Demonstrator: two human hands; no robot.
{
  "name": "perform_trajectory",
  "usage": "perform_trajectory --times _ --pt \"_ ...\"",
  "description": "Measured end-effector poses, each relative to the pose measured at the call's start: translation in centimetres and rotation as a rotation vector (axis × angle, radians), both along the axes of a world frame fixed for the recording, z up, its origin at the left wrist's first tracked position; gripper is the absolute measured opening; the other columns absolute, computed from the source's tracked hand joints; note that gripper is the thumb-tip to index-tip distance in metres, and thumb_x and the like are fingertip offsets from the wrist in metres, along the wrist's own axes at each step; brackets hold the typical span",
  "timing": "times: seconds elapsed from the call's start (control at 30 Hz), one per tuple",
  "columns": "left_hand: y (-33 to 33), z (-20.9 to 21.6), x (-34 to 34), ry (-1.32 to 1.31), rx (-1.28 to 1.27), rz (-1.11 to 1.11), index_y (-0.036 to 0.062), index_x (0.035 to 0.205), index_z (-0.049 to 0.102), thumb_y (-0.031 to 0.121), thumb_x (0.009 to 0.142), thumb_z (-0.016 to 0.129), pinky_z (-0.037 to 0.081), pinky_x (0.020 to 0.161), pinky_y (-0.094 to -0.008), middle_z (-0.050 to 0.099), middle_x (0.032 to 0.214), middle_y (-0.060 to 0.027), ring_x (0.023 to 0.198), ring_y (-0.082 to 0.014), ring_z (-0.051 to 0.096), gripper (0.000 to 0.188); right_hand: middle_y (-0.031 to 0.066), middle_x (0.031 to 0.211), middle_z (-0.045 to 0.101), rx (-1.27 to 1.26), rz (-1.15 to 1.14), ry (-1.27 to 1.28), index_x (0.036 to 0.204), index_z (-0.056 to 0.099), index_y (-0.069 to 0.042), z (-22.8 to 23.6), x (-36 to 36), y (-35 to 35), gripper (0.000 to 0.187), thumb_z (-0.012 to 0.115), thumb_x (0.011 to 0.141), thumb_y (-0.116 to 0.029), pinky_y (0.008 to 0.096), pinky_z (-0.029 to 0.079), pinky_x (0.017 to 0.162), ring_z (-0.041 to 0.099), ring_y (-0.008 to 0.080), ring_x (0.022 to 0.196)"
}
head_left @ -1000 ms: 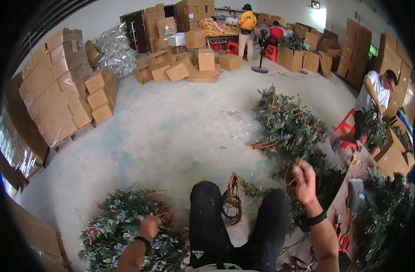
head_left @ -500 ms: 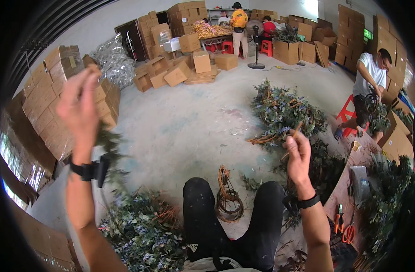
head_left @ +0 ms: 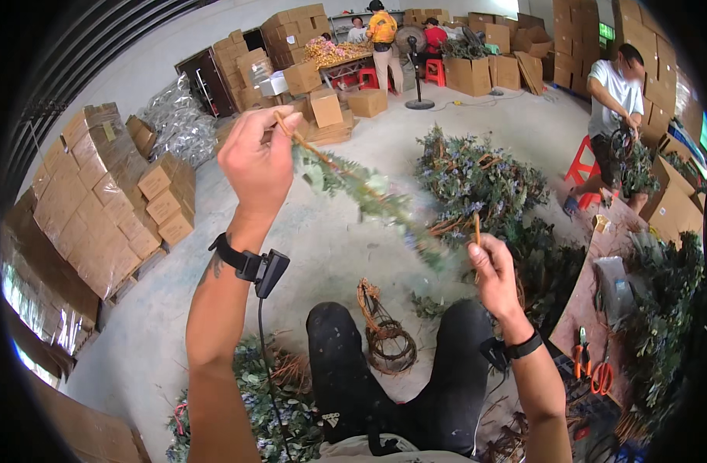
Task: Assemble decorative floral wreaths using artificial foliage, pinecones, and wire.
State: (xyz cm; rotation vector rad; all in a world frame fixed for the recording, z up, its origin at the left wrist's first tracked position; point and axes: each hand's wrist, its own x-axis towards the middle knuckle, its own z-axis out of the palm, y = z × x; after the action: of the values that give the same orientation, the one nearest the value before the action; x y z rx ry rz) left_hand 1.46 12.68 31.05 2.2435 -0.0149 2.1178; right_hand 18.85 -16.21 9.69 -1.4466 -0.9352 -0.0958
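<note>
My left hand [head_left: 257,158] is raised ahead of me, closed on the brown stem of an artificial leafy branch [head_left: 353,185]. The branch slants down to the right, its leafy end blurred by motion. Lower and further right, my right hand [head_left: 494,270] pinches a short brown stem [head_left: 477,228] that points upward. Whether leaves hang from this stem below the hand I cannot tell. On the floor between my knees lies a frame of brown twigs wound into rings [head_left: 390,349]. Neither hand touches it.
Piles of leafy branches with bluish flowers lie at lower left [head_left: 253,393] and right of centre [head_left: 477,174]. Orange-handled pliers [head_left: 582,356] and scissors [head_left: 602,378] rest on a board at right. A seated co-worker [head_left: 617,100] handles greenery. Cardboard boxes [head_left: 106,193] stand far left.
My left hand has swung right and inward, bringing the leafy branch across in front of me. My right hand has shifted slightly left and down, still pinching its stem. The view has tilted slightly.
</note>
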Motion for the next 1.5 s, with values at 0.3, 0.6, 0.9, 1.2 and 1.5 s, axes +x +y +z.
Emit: perform_trajectory --times 0.3,0.6,0.9,1.2,1.5 --pt "-3.7 -9.7 5.6 0.326 -0.83 -0.477 -0.0012 0.089 0.071 0.017 0.1 0.072 0.054 0.066 -0.0234 0.075 0.084 -0.0064 0.072 -0.008 0.066 0.021 0.0058 0.108 0.064 0.044 -0.039 0.085 0.123 0.066 0.002 0.4 1.1 0.5 0.032 0.067 0.105 -0.025 0.0313 0.049 0.089 0.058 0.0166 0.099" --pt "-7.2 -10.9 3.4 0.491 -0.919 -0.639 0.0012 0.097 0.066 0.019 0.105 0.064 0.052 0.059 -0.0242 0.075 0.087 -0.0084 0.065 -0.0079 0.064 0.02 -0.0016 0.104 0.065 0.366 -0.44 -0.204 0.128 0.067 -0.002 8.1 7.3 -4.5 0.032 0.066 0.106 -0.025 0.021 0.041 0.065 0.052 0.0051 0.08" --pt "-11.3 -12.4 0.4 0.455 -1.018 -0.759 -0.0004 0.103 0.062 0.021 0.109 0.057 0.055 0.058 -0.0243 0.072 0.087 -0.0103 0.061 -0.011 0.066 0.023 0.019 0.112 0.072 -0.074 0.054 -0.334 0.121 0.071 -0.002 8.9 -2.1 3.5 0.031 0.062 0.105 -0.027 0.0422 0.054 0.091 0.069 0.035 0.105" --pt "-12.3 -16.1 -2.0 0.22 -0.935 -0.651 -0.0035 0.106 0.067 0.022 0.11 0.056 0.05 0.053 -0.0235 0.068 0.079 -0.0058 0.058 -0.0101 0.063 0.028 0.0203 0.098 0.071 -0.267 0.224 -0.21 0.112 0.071 -0.005 3.7 -7.6 5.1 0.025 0.06 0.105 -0.027 0.0493 0.052 0.079 0.067 0.0428 0.095" --pt "-11.8 -16.1 -4.5 0.342 -1.163 -0.935 -0.0035 0.115 0.065 0.02 0.108 0.059 0.042 0.05 -0.0224 0.064 0.078 -0.0038 0.057 -0.0076 0.058 0.025 0.0156 0.105 0.073 -0.467 0.419 -0.431 0.116 0.068 -0.009 3.9 -7.7 4.1 0.02 0.062 0.101 -0.021 0.0525 0.052 0.078 0.067 0.0407 0.098"
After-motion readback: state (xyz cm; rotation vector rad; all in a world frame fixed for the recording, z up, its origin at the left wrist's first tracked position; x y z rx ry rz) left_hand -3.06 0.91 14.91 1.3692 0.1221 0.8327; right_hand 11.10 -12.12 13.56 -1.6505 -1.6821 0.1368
